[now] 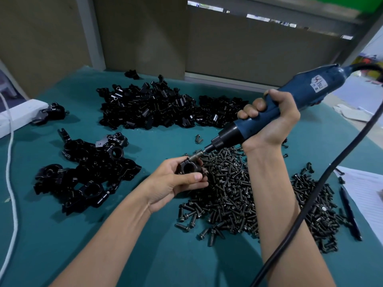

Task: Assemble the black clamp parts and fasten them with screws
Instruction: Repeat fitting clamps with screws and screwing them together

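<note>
Clamp (189,169) sat in our left hand's (174,185) grip, our right hand (275,121) gripping the electric screwdriver (306,90). Far parts pile (149,106) lay unassembled.

The teal desk (41,235) carries loose clamp parts (149,108) at the rear. Assembled clamps (87,172) lie left; screws (228,193) lie right.

Black clamp (189,168), dark screws (232,191), blue screwdriver (290,102) with white label (319,84), teal tabletop (161,241), white cord (9,162)
</note>
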Action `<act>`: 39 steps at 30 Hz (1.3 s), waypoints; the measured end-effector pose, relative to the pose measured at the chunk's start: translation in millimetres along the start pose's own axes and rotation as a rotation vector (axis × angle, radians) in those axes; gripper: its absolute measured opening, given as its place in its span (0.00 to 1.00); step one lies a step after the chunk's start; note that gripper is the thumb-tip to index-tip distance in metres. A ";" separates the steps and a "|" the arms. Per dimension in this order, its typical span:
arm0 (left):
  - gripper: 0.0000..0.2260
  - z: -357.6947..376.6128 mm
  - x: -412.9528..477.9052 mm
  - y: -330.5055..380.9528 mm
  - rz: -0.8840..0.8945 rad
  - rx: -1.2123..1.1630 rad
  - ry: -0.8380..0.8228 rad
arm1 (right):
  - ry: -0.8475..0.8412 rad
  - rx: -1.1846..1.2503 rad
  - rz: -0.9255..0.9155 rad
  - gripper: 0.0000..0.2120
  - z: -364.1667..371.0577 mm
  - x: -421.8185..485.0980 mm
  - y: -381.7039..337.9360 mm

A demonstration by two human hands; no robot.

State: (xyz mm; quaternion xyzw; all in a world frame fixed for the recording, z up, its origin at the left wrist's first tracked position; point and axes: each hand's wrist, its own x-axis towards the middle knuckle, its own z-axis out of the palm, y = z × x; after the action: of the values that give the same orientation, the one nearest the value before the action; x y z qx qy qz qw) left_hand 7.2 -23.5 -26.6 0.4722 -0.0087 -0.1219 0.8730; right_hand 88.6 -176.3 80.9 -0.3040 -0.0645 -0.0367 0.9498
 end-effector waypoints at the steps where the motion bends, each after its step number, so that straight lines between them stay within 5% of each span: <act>1: 0.19 0.9 -0.3 -0.3 -0.005 -0.011 -0.003 | -0.020 -0.004 -0.008 0.12 1.0 -0.8 -0.9; 6: 0.19 2.6 -2.1 3.3 -0.015 -0.032 -0.018 | -0.163 -0.002 -0.020 0.01 3.2 -5.2 -6.1; 12: 0.16 -5.1 -3.1 10.2 0.013 -0.078 0.042 | -0.509 0.209 0.097 0.13 -7.7 0.4 -30.5; 19: 0.14 -3.6 0.6 9.2 0.085 -0.158 0.091 | -0.275 0.056 -0.039 0.06 -11.7 2.7 -27.4; 39: 0.16 -3.8 -1.6 11.0 0.095 -0.035 0.087 | -0.285 -0.014 0.013 0.04 -8.2 2.4 -14.7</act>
State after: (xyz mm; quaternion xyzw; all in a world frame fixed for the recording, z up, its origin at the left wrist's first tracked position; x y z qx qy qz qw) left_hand 8.4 -14.2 -19.4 0.4609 0.0092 -0.0597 0.8854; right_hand 90.2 -193.1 83.1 -0.3131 -0.1963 0.0124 0.9291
